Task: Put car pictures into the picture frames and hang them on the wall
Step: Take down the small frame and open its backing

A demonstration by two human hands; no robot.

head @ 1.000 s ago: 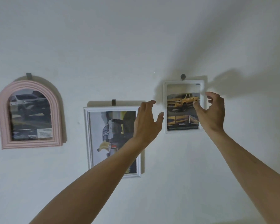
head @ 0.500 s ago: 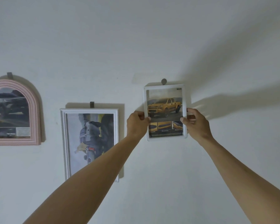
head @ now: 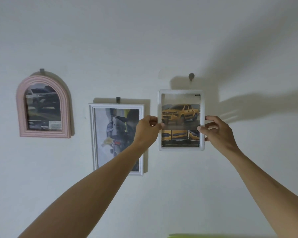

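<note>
Two bare arms reach up toward a white wall (head: 162, 40), holding a small white picture frame (head: 202, 107) between them. The frame holds a picture of a yellow pickup truck (head: 181, 113) and sits upright, its top edge just below a round wall hook (head: 191, 76), with a clear gap between the two. The left hand (head: 147, 128) grips the frame's left edge, fingers curled round it and thumb on the front. The right hand (head: 217, 131) grips the right edge the same way, thumb on the front, fingers wrapped behind.

Just left of the left hand hangs a larger white rectangular frame (head: 93, 138) from its own hook; the left forearm crosses its lower right corner. Well beyond it to the left hangs a pink arched frame (head: 43, 133) with a dark car picture. Bare wall lies above the hook, to the right of the right hand and below both hands, crossed only by the shadows of the arms.
</note>
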